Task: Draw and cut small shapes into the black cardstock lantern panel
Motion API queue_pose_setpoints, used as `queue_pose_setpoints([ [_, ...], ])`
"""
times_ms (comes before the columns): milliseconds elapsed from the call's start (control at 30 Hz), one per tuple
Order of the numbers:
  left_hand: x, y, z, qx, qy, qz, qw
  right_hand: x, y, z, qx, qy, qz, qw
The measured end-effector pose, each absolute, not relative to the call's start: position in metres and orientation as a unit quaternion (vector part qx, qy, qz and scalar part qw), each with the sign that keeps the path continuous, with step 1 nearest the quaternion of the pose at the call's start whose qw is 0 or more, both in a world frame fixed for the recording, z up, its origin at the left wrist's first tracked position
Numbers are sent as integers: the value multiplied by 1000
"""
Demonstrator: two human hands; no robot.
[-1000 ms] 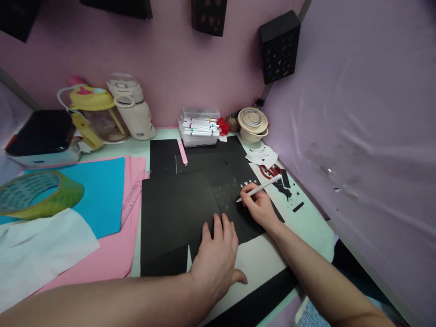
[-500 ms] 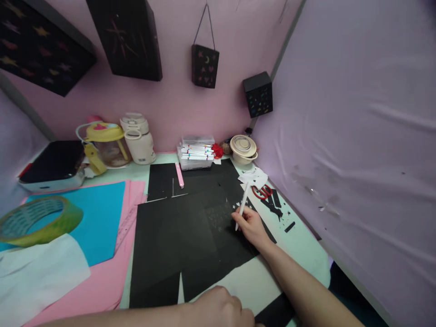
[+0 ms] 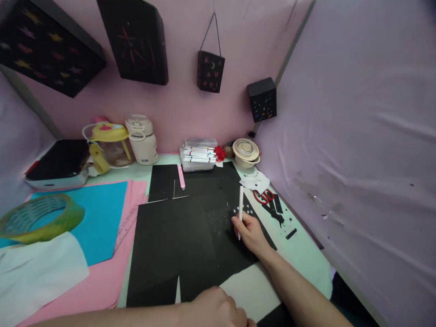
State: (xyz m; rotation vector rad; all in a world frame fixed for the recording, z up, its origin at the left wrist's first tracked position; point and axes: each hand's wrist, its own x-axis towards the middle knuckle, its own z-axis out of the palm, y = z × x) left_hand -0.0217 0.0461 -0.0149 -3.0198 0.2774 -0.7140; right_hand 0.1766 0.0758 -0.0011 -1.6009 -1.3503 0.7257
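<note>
A slim white pen [image 3: 241, 202] is pinched in my right hand [image 3: 250, 234], standing nearly upright with its lower end by the black paper [image 3: 173, 240]. Faint drawn marks show on that sheet just left of the hand, and small pale star shapes [image 3: 248, 208] lie behind it. My left hand [image 3: 218, 309] is at the near edge of the black paper with its fingers curled. Its fingertips and anything in them are hidden. The left forearm crosses the bottom of the view.
Red-handled scissors [image 3: 264, 196] and black scraps [image 3: 291, 234] lie at right. A pink cutter [image 3: 181, 177] and a box of markers [image 3: 199, 156] are at the back. Green tape [image 3: 73, 218] sits on blue paper [image 3: 105, 213] at left. Black decorated boxes [image 3: 210, 71] hang on the wall.
My right hand has moved slightly toward me, and the pen is now more upright. My left hand stays at the near edge. The whole view has shifted a little.
</note>
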Motion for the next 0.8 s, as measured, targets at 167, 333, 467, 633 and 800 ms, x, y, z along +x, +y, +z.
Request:
queue_pose_setpoints([
  [167, -23, 44, -6, -957, 107, -266, 38, 175, 76, 3, -650, -551, 280, 441],
  [333, -24, 39, -7, -974, 93, -205, 35, 173, 76, 5, -647, -563, 261, 443],
  [467, -22, 39, -3, -982, 111, -154, 16, 172, 75, 7, -649, -557, 267, 444],
  [633, -23, 45, 16, -990, 116, -81, -2, 172, 77, 9, -650, -560, 268, 439],
  [800, -20, 48, 24, -993, 117, -21, -11, 173, 77, 8, -643, -554, 280, 448],
])
